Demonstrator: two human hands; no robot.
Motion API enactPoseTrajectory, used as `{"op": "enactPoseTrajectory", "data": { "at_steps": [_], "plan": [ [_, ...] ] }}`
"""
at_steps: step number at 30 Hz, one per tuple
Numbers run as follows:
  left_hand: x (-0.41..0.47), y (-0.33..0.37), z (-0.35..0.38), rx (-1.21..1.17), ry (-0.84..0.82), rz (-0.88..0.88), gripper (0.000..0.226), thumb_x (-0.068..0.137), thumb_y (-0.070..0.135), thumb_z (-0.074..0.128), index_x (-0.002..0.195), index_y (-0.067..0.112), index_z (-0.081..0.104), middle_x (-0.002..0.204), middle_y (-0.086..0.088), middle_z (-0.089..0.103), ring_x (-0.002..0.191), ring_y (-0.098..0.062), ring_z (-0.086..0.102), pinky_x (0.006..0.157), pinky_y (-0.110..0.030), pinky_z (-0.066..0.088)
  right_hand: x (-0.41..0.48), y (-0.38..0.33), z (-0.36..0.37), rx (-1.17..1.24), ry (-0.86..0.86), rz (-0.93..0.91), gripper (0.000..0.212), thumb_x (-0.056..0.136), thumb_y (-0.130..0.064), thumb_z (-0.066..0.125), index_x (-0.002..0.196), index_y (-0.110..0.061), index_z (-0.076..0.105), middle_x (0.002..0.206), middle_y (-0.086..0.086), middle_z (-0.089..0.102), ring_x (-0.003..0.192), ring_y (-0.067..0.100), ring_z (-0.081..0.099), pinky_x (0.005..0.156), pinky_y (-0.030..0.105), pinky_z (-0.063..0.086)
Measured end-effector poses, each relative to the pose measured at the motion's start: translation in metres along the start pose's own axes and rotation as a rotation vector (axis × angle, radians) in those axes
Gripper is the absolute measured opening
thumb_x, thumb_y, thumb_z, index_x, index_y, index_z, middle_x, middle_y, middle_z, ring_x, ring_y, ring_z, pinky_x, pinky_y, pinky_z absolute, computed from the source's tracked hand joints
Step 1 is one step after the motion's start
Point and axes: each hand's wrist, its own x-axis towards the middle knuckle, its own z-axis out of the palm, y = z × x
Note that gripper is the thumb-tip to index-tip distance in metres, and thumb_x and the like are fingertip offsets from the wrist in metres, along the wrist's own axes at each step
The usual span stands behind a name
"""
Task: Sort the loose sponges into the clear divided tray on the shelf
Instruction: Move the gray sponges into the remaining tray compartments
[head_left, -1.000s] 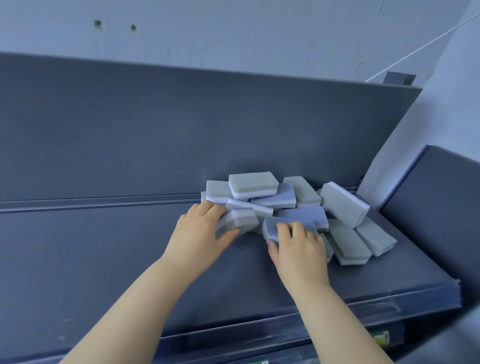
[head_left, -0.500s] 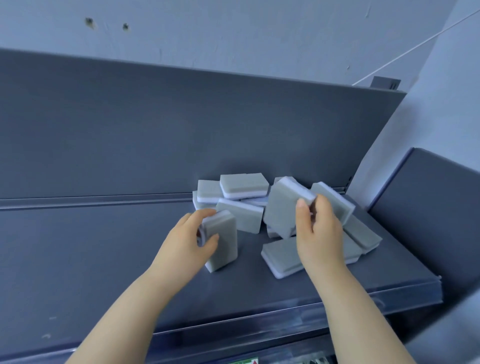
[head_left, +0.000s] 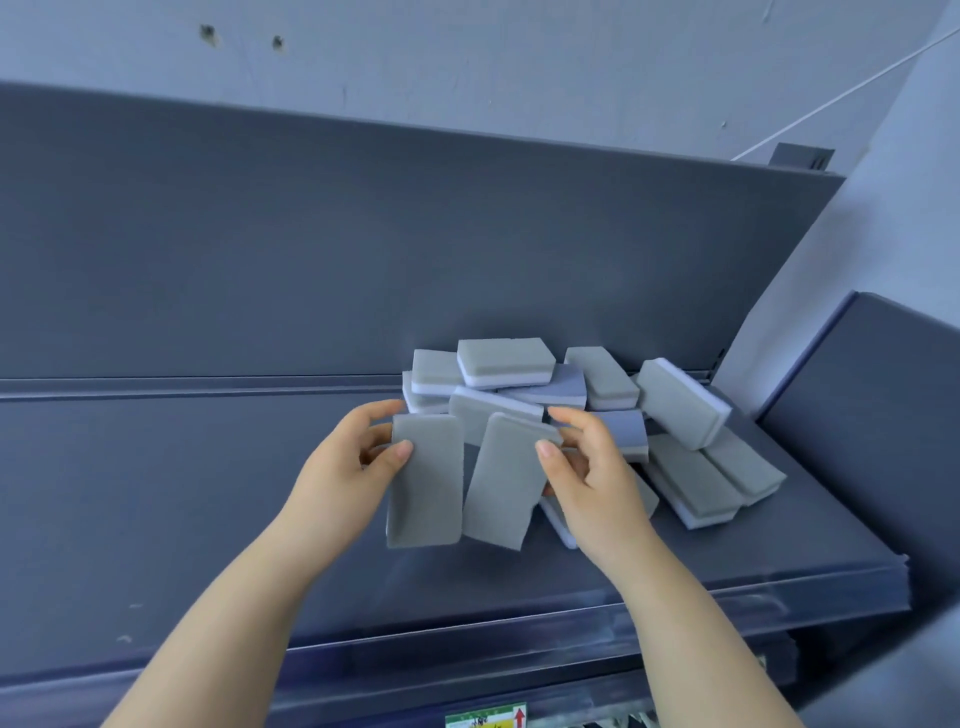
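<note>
A heap of grey-and-white sponges (head_left: 597, 384) lies on the dark shelf (head_left: 182, 493), toward its right end. My left hand (head_left: 348, 467) grips one grey sponge (head_left: 426, 483) upright by its top left corner. My right hand (head_left: 592, 478) holds a second grey sponge (head_left: 501, 483), tilted, right beside the first. Both held sponges stand in front of the heap with their grey faces toward me. No clear divided tray shows in this view.
The shelf's dark back panel (head_left: 363, 249) rises behind the heap. A clear strip (head_left: 467, 649) runs along the shelf's front edge. A second dark shelf unit (head_left: 872, 441) stands at the right. A green label (head_left: 485, 719) sits below the shelf edge.
Each hand has pulled a sponge out of the heap and turned it upright. The two held sponges have come together, side by side, in front of the heap.
</note>
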Motion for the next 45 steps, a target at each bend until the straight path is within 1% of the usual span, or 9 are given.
{"op": "enactPoseTrajectory", "data": {
  "at_steps": [3, 14, 17, 20, 23, 27, 34, 40, 45],
  "plan": [
    [0.0, 0.001, -0.001, 0.038, -0.019, 0.012, 0.04, 0.092, 0.016, 0.055, 0.102, 0.054, 0.047, 0.102, 0.022, 0.061, 0.092, 0.004, 0.058, 0.075, -0.012, 0.04, 0.0, -0.005, 0.003, -0.055, -0.105, -0.02, 0.042, 0.09, -0.02, 0.054, 0.111, -0.054, 0.041, 0.115, -0.026, 0.046, 0.1, -0.003, 0.051, 0.081, 0.009, 0.043],
    [0.003, -0.003, -0.018, 0.14, 0.082, 0.002, 0.04, 0.092, 0.02, 0.055, 0.109, 0.054, 0.047, 0.097, 0.021, 0.059, 0.091, -0.001, 0.057, 0.068, -0.015, 0.04, -0.002, -0.031, -0.011, -0.691, -0.307, -0.11, 0.057, 0.079, -0.017, 0.046, 0.121, -0.052, 0.032, 0.11, -0.016, 0.033, 0.079, 0.005, 0.047, 0.057, 0.019, 0.035],
    [0.006, -0.006, -0.031, 0.128, 0.176, -0.028, 0.034, 0.091, 0.024, 0.056, 0.111, 0.05, 0.05, 0.095, 0.014, 0.062, 0.089, -0.006, 0.059, 0.067, -0.021, 0.042, -0.001, -0.026, -0.005, -0.513, -0.142, -0.06, 0.04, 0.08, -0.021, 0.055, 0.109, -0.038, 0.035, 0.108, -0.014, 0.041, 0.087, 0.007, 0.048, 0.065, 0.023, 0.041],
    [0.007, -0.008, -0.038, 0.148, 0.229, -0.056, 0.032, 0.089, 0.025, 0.057, 0.114, 0.045, 0.053, 0.094, 0.011, 0.063, 0.085, -0.007, 0.059, 0.063, -0.025, 0.041, -0.002, -0.015, 0.011, -0.4, -0.101, 0.007, 0.054, 0.081, -0.028, 0.061, 0.12, -0.036, 0.026, 0.106, -0.009, 0.047, 0.092, 0.01, 0.051, 0.067, 0.02, 0.041],
    [0.007, -0.009, -0.037, 0.183, 0.215, -0.061, 0.031, 0.088, 0.023, 0.059, 0.112, 0.043, 0.054, 0.096, 0.009, 0.062, 0.084, -0.005, 0.058, 0.061, -0.023, 0.041, -0.006, -0.008, 0.026, -0.57, -0.261, 0.006, 0.074, 0.083, -0.034, 0.059, 0.138, -0.041, 0.01, 0.121, -0.006, 0.045, 0.107, 0.014, 0.047, 0.084, 0.027, 0.043],
    [0.005, -0.012, -0.033, 0.211, 0.188, -0.054, 0.031, 0.087, 0.022, 0.06, 0.11, 0.043, 0.055, 0.101, 0.008, 0.06, 0.081, -0.001, 0.057, 0.059, -0.015, 0.037, 0.005, -0.012, 0.036, -0.695, -0.251, -0.056, 0.064, 0.083, -0.047, 0.055, 0.139, -0.034, 0.025, 0.137, -0.008, 0.035, 0.122, 0.016, 0.039, 0.098, 0.032, 0.039],
    [0.007, -0.011, -0.037, 0.241, 0.165, -0.047, 0.031, 0.084, 0.024, 0.065, 0.108, 0.041, 0.056, 0.106, 0.012, 0.059, 0.088, 0.002, 0.057, 0.065, -0.013, 0.039, 0.041, -0.028, 0.064, -0.965, -0.36, -0.193, 0.051, 0.084, -0.043, 0.054, 0.13, -0.028, 0.039, 0.122, -0.005, 0.055, 0.115, 0.022, 0.049, 0.091, 0.036, 0.037],
    [0.009, -0.008, -0.043, 0.22, 0.169, -0.04, 0.028, 0.081, 0.024, 0.07, 0.103, 0.038, 0.058, 0.101, 0.018, 0.061, 0.091, 0.003, 0.058, 0.066, -0.01, 0.04, 0.054, -0.033, 0.069, -0.756, -0.369, -0.122, 0.057, 0.087, -0.03, 0.05, 0.137, -0.039, 0.024, 0.13, -0.004, 0.042, 0.105, 0.021, 0.052, 0.08, 0.035, 0.046],
    [0.01, -0.003, -0.058, 0.019, 0.209, -0.079, 0.021, 0.087, 0.023, 0.064, 0.102, 0.037, 0.062, 0.098, 0.014, 0.066, 0.08, -0.006, 0.067, 0.073, -0.02, 0.047, 0.049, -0.039, 0.051, -0.175, -0.196, -0.052, 0.046, 0.087, -0.027, 0.054, 0.124, -0.049, 0.038, 0.12, -0.02, 0.041, 0.085, -0.017, 0.044, 0.067, 0.011, 0.036]
  ]
}}
